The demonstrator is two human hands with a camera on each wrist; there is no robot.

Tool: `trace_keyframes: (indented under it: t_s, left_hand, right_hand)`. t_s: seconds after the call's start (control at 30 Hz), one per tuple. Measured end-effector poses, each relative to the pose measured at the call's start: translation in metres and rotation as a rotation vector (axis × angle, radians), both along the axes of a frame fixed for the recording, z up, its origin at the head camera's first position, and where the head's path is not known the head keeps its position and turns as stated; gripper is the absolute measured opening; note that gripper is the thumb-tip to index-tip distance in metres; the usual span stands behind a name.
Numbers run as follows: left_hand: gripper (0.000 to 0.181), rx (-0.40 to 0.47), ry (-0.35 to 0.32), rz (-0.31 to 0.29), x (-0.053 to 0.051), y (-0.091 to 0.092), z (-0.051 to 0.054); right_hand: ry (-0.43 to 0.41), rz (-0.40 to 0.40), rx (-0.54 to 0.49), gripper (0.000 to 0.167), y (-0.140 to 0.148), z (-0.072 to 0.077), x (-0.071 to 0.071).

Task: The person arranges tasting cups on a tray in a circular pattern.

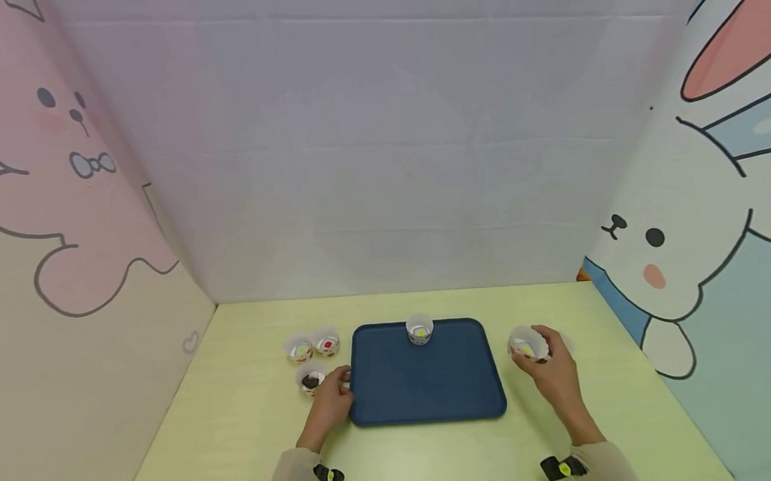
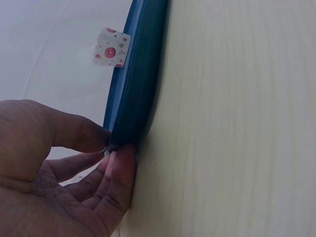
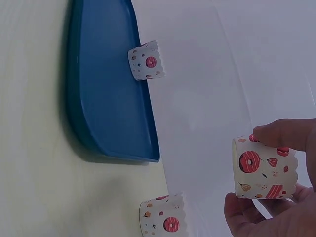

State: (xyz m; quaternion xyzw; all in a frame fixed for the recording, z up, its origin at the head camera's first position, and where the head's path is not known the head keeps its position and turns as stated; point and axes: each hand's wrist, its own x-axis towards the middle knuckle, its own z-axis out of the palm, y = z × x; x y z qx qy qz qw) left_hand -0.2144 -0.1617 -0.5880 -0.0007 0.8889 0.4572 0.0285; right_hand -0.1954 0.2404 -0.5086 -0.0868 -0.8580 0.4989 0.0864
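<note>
A blue tray (image 1: 427, 382) lies on the table, with a patterned paper baking cup (image 1: 419, 331) at its far edge; something yellow shows inside that cup. My left hand (image 1: 331, 404) grips the tray's left edge, thumb on the rim and fingers below it in the left wrist view. To the right of the tray, my right hand (image 1: 556, 373) holds another paper baking cup (image 3: 264, 168) between thumb and fingers, raised off the table. Something yellow is visible in it. A further cup (image 3: 163, 219) stands on the table near it, mostly hidden in the head view.
Left of the tray stand three more baking cups: one with a pale green content (image 1: 299, 349), one with a red piece (image 1: 327, 342), and one with a dark piece (image 1: 306, 377) close by the left hand. A white sheet (image 1: 382, 162) rises behind the table.
</note>
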Motion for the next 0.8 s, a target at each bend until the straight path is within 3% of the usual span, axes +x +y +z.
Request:
trace_keyframes:
  t_s: [0.3,0.8]
  left_hand:
    - [0.051,-0.007,0.000,0.002,0.000,-0.001,-0.001]
    - [0.052,0.004,0.006,0.002,-0.001,-0.002,-0.005]
  right_hand:
    - [0.017,0.048,-0.050,0.067,-0.013,0.004,-0.011]
    - [0.026,0.068,-0.001,0.064,-0.041,-0.002,-0.028]
